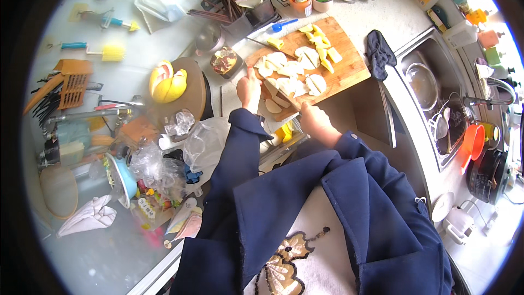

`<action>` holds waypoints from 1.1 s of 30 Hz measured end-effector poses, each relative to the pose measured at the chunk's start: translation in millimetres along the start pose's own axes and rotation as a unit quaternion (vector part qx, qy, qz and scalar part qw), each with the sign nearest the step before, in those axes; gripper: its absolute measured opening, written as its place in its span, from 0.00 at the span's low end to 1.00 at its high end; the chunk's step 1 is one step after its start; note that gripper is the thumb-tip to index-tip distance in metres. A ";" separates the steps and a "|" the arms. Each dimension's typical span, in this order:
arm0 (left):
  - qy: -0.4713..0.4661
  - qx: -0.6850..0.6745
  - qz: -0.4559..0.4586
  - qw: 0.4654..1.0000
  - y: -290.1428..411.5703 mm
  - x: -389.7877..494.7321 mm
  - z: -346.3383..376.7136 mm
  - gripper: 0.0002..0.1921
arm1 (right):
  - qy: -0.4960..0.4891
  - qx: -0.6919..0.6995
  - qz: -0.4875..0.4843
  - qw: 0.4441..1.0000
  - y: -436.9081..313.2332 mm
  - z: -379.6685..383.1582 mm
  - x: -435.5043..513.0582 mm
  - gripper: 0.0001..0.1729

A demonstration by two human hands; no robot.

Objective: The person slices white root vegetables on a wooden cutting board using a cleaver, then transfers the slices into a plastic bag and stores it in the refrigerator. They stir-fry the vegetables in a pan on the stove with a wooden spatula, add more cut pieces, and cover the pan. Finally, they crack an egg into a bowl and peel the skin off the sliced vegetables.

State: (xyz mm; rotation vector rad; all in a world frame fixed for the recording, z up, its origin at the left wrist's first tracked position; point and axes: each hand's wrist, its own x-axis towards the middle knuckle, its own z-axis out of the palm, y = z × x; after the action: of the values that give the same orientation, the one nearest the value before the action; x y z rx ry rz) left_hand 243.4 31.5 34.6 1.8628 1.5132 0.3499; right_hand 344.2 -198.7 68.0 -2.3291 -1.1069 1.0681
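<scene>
On a wooden cutting board (pixel 348 65) lie pale white slices (pixel 292 67), some round and some cut through, with yellow chunks (pixel 321 43) towards its far side. My right hand (pixel 317 123) is closed around the handle of a kitchen knife (pixel 282 92), whose blade slants across the near left part of the board. More pale slices (pixel 273 105) lie on the near side of the blade. My left hand (pixel 248 90) is at the board's left edge, index finger stretched forward close to the slices. Whether its other fingers grip anything is hidden.
Left of the board are a plastic container of reddish food (pixel 224 60) and an opened yellow peel (pixel 168 84) on a round brown surface (pixel 190 69). Chopsticks and utensils (pixel 229 4) stand behind. A dark cloth (pixel 378 55) hangs by the sink (pixel 413 57) at right. An open cabinet door (pixel 385 110) projects below.
</scene>
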 end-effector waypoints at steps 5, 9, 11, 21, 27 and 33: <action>-0.070 -0.267 -0.093 0.957 -21.7 -14.7 -8.2 0.16 | 0.018 0.101 -0.040 0.994 12.9 -30.0 -17.2 0.24; -0.113 -0.365 -0.105 0.918 -20.1 -32.4 5.7 0.14 | 0.161 0.088 -0.044 0.982 44.9 -68.4 -23.1 0.22; -0.105 -0.368 -0.082 0.920 -14.6 -34.0 16.7 0.17 | 0.226 0.007 0.004 0.974 69.2 -86.3 -15.9 0.23; -0.115 -0.332 -0.014 0.936 -20.3 -76.9 23.1 0.19 | 0.403 0.008 -0.069 0.913 208.3 -112.1 74.6 0.20; -0.125 -0.352 -0.065 0.925 -39.8 -162.9 -5.5 0.13 | 0.409 -0.123 -0.062 0.902 232.2 -104.7 118.9 0.29; -0.010 -0.380 -0.101 0.920 -71.0 -235.5 -54.4 0.11 | 0.394 -0.198 -0.074 0.894 234.6 -103.6 122.2 0.24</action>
State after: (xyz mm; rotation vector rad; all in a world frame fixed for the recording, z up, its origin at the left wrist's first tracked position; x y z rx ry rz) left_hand 91.5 -164.9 77.3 1.0850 1.2788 0.7002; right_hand 592.3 -252.2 -59.4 -2.5175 -1.1787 -0.2187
